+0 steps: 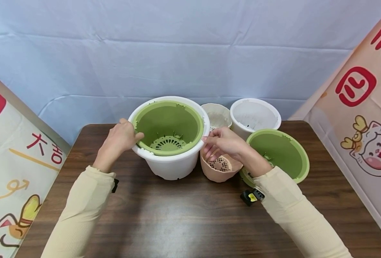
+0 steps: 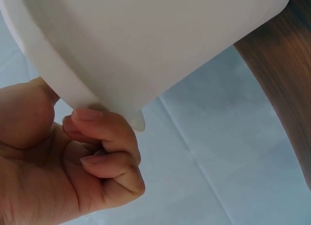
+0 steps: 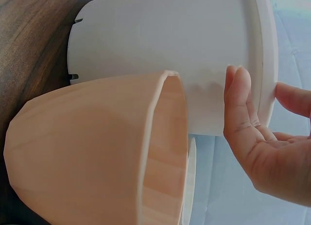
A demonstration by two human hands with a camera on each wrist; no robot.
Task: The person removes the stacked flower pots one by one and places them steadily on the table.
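A large white flowerpot (image 1: pixel 171 166) stands left of the middle of the table, with a green slotted inner pot (image 1: pixel 168 123) nested inside it. My left hand (image 1: pixel 117 138) grips the white rim on the left side; the left wrist view shows its fingers curled under the rim. On the opposite side, my right hand (image 1: pixel 224 141) pinches the rim between thumb and fingers, as the right wrist view shows. Below that hand stands a peach-pink pot (image 3: pixel 82 147) with a perforated base inside. Whether the white pot is lifted off the table, I cannot tell.
Behind the peach-pink pot is a cream pot (image 1: pixel 216 111). A second white pot (image 1: pixel 256 111) stands at the back right. In front of it a second green pot (image 1: pixel 282 148) leans tilted. A pale cloth (image 1: pixel 145 64) hangs behind the wooden table (image 1: pixel 177 222).
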